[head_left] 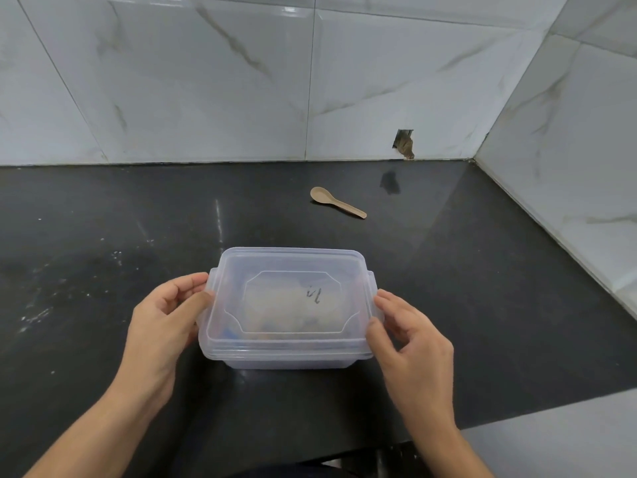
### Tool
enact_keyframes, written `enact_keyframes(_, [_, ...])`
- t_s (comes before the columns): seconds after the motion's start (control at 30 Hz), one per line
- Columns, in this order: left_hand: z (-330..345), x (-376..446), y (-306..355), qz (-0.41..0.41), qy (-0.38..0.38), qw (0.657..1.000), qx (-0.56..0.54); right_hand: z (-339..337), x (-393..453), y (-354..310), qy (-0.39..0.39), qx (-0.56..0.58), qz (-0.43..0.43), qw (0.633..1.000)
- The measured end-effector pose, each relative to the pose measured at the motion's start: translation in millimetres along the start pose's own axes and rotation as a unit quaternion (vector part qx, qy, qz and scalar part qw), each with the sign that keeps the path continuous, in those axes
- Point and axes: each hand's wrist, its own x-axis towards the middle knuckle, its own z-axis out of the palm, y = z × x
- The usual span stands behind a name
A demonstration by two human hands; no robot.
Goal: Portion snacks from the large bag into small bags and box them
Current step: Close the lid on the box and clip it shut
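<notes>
Head view shows your one clear plastic box (289,307) sitting on the black worktop (482,305), its lid (293,267) on and a dark handwritten mark on top. Your left hand (162,326) holds the box's left clip, grip half curled, thumb and fingertips pinching it. Your right hand (410,343) does the same at the box's right clip. Contents look blurred through the lid. One brown spoon (336,201) lies beyond the box, well apart.

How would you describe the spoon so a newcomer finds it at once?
Start at the black stone counter under the marbled white wall tiles. Beyond the clear plastic lidded box lies a small tan spoon, alone, handle pointing right. It is the only brown, opaque item on the counter.
</notes>
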Motion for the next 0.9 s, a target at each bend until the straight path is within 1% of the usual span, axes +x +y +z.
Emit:
enact_keyframes(0.17, [5.1, -2.8, 0.2, 0.013, 0.009, 0.999, -0.030, 2.5, 2.9, 1.0, -0.002, 0.088, 0.018, 0.996])
enact_keyframes(0.33, [18.3, 8.7, 3.8, 0.029, -0.003, 0.999, -0.031, 7.0, 31.9, -1.5, -0.023, 0.128, 0.057, 0.990])
enact_keyframes(0.43, [25.1, 10.3, 3.0, 0.045, -0.014, 0.999, -0.015, 13.5, 42.9, -0.8, -0.066, 0.121, 0.081, 0.987])
enact_keyframes(0.5, [25.6, 8.7, 1.5, 0.043, -0.026, 0.999, -0.010, 16.6, 44.9, 1.2, -0.092, 0.102, 0.072, 0.988])
enact_keyframes(0.63, [20.8, 6.8, 0.2, 0.014, -0.055, 0.998, -0.021, 17.3, 46.2, 4.1, -0.102, 0.085, 0.060, 0.989])
enact_keyframes(0.77, [22.7, 10.4, 2.0, 0.016, -0.031, 0.999, 0.002, 18.6, 48.4, 9.0, -0.105, 0.083, 0.053, 0.990])
enact_keyframes(0.9, [23.9, 21.4, 5.9, -0.013, -0.028, 0.999, 0.025, 13.3, 57.1, 10.3, -0.114, 0.084, 0.071, 0.987])
